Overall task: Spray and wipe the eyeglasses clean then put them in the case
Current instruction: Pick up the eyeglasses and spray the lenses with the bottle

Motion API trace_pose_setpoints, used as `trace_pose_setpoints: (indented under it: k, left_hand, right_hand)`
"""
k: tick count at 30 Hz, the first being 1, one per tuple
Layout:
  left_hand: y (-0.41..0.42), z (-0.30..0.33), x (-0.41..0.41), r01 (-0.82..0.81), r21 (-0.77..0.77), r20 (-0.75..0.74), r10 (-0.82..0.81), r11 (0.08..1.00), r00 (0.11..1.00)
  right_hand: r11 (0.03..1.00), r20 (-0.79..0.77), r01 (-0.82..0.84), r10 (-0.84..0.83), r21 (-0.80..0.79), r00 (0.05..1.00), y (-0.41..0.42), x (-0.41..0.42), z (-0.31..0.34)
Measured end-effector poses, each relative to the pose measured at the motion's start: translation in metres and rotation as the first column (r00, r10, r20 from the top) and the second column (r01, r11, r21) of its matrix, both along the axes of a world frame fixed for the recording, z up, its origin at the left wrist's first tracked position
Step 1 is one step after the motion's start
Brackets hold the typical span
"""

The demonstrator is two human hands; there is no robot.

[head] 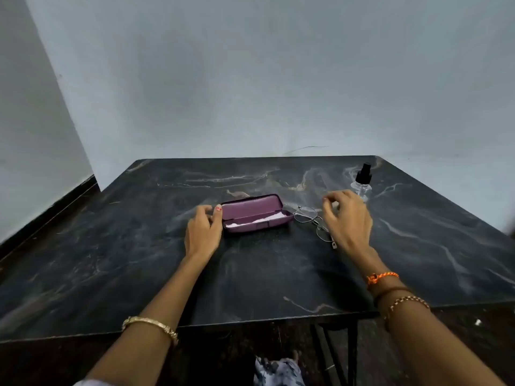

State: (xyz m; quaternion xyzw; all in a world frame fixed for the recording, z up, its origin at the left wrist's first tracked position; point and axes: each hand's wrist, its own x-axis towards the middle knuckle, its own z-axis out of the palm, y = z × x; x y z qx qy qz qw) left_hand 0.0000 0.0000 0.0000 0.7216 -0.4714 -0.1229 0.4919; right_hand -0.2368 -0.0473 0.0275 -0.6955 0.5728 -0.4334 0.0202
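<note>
Resting against the open purple case (255,214), the left hand (203,232) steadies it, grip loose. Eyeglasses (313,221) lie on the bench (111,246) just right of it. Right hand (347,218) hovers, fingers spread, apparently empty; lift by the frame, not the lenses. Spray bottle (363,181) stands beyond.

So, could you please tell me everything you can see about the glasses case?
The glasses case is a long, purple, hard-looking shell with rounded ends. It lies open on the dark marble-patterned table, lid tilted back toward the wall. Something white, perhaps a cloth, lies inside the base. The left hand rests at its left end, thumb against the edge. The eyeglasses lie just off its right end; whether they touch is unclear.
</note>
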Motion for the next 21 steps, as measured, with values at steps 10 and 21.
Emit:
trace_pose_setpoints:
  k: [10, 21]
  left_hand:
    - [-0.024, -0.009, 0.003, -0.014, -0.004, -0.037, 0.014, 1.000, 0.999]
    - [-0.026, -0.010, 0.005, -0.022, -0.020, -0.122, 0.019, 1.000, 0.992]
  right_hand:
    - [0.953, 0.176, 0.059, -0.115, 0.296, 0.978, 0.009, -0.036, -0.021]
    - [0.927, 0.309, -0.107, -0.009, 0.359, 0.951, 0.016, -0.048, -0.032]
